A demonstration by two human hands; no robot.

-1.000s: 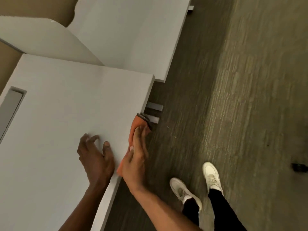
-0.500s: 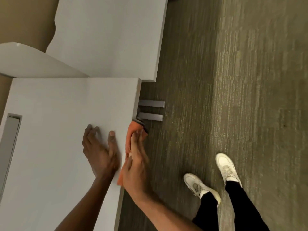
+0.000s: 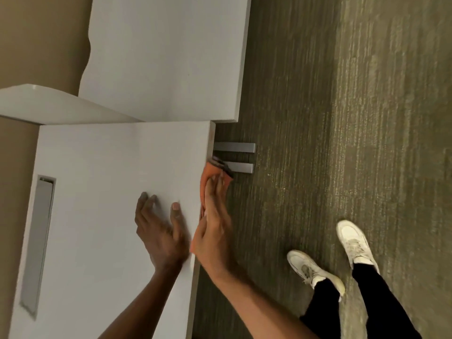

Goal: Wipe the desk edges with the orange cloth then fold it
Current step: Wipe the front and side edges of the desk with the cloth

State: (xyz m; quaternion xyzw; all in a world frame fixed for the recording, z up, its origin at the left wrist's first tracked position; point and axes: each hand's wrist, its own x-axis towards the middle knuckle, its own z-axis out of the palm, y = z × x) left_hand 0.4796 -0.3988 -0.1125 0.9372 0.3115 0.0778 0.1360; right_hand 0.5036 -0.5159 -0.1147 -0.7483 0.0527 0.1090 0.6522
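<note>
An orange cloth (image 3: 208, 176) with a dark trim is pressed against the right side edge of the white desk (image 3: 102, 192). My right hand (image 3: 215, 223) lies flat over the cloth, fingers stretched along the desk edge, and covers most of it. My left hand (image 3: 159, 231) rests palm down on the desktop just left of that edge, fingers spread, holding nothing. The cloth's front end pokes out beyond my right fingertips, a short way from the desk's far right corner.
A second white desk (image 3: 166, 57) stands beyond, nearly touching the first, with a white divider panel (image 3: 49, 106) at left. Two grey metal desk feet (image 3: 236, 148) stick out onto the grey carpet (image 3: 342, 118). A grey cable slot (image 3: 36, 241) sits in the desktop. My white shoes (image 3: 315, 270) stand at lower right.
My right hand has slid the cloth forward along the desk edge toward the far corner. My left hand moved forward with it on the desktop. The camera view shifted too.
</note>
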